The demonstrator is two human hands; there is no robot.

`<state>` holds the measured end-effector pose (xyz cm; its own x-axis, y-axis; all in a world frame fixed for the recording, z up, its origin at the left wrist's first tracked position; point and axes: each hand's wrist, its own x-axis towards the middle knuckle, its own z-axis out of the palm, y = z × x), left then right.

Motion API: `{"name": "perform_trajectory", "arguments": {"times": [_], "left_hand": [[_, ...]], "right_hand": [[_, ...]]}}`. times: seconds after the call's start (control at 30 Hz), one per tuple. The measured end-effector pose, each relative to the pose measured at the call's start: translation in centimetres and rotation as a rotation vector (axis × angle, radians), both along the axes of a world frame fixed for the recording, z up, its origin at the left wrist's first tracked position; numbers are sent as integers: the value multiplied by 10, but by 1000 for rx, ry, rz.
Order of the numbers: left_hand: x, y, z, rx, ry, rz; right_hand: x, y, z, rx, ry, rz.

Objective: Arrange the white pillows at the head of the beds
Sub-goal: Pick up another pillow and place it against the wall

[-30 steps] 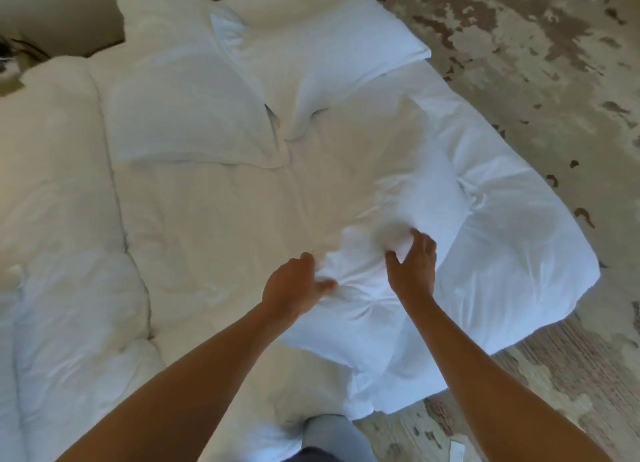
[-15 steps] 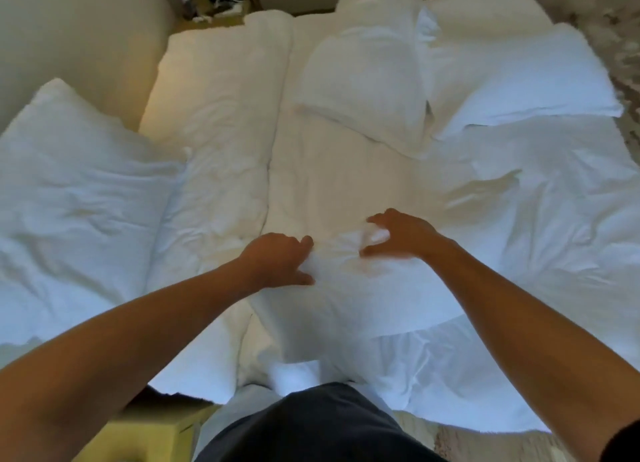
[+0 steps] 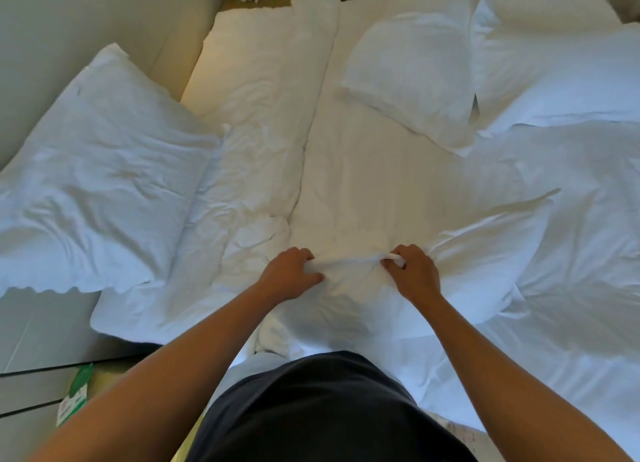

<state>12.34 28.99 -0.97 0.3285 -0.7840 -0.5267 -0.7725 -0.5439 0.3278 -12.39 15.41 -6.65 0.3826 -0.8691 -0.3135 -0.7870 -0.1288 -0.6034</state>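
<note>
Gripping a bunched edge of the near white pillow (image 3: 349,288) at six o'clock, the left hand (image 3: 289,274) and right hand (image 3: 414,271) have fingers clamped on fabric. Two more pillows (image 3: 412,70) lie at one o'clock, another (image 3: 97,184) at nine. Next, seemingly, lift and carry it headward.

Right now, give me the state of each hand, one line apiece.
Left hand: closed, gripping the bunched edge of the white pillow in front of the person.
Right hand: closed, gripping the same edge of that pillow.
</note>
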Motion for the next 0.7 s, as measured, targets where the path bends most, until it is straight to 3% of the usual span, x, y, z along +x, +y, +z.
{"name": "perform_trajectory", "arguments": {"times": [0.27,0.47,0.7], "left_hand": [[-48,-27,5,-82,40,-35],[-58,-27,9,-162,-7,31],[-55,-17,26,-244,27,37]], "right_hand": [[-28,6,20,-17,-94,36],[-63,-27,35,-159,98,267],[-50,-59,41,-260,311,411]]}}
